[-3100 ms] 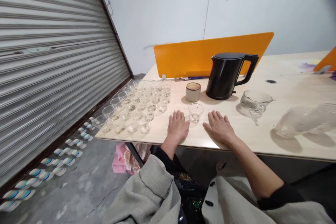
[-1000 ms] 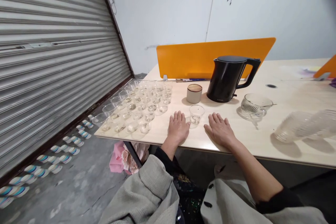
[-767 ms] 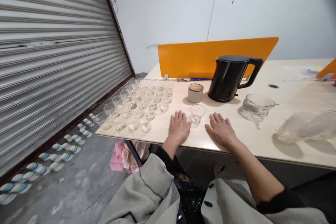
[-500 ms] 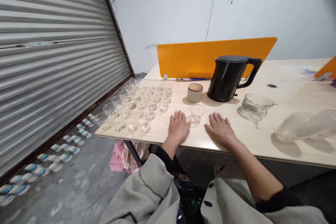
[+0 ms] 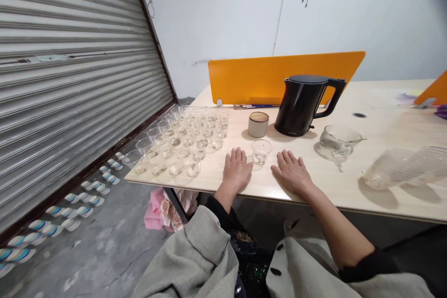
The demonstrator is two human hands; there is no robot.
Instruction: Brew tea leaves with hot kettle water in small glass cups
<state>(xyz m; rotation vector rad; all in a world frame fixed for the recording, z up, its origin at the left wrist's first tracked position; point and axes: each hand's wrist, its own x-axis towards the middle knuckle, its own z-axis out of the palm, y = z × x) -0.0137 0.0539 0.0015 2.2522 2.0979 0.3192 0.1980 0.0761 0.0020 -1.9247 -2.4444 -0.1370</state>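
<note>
My left hand (image 5: pixel 236 170) lies palm down on the light wooden table (image 5: pixel 335 181), its fingers stretched out. To its right stands a clear plastic cup (image 5: pixel 261 152) with a little in the bottom. On the other side of that cup my right hand (image 5: pixel 292 171) rests flat as well, fingers extended. Neither hand holds anything. Behind the cup sits a pale canister (image 5: pixel 258 126) with a wooden lid, and beside it a black electric kettle (image 5: pixel 296 107). A ribbed glass cup (image 5: pixel 337 142) with a thin utensil in it is to the right.
Many clear plastic cups (image 5: pixel 183 142) crowd the table's left end. Stacks of clear cups (image 5: pixel 394 167) lie on their sides at the right. An orange divider (image 5: pixel 251 81) stands behind the kettle. Small white-and-blue tubs (image 5: pixel 52 229) line the floor by the roller shutter (image 5: pixel 77 70).
The view has shifted very slightly. Both hands stay flat in the same place, and nothing on the table has moved.
</note>
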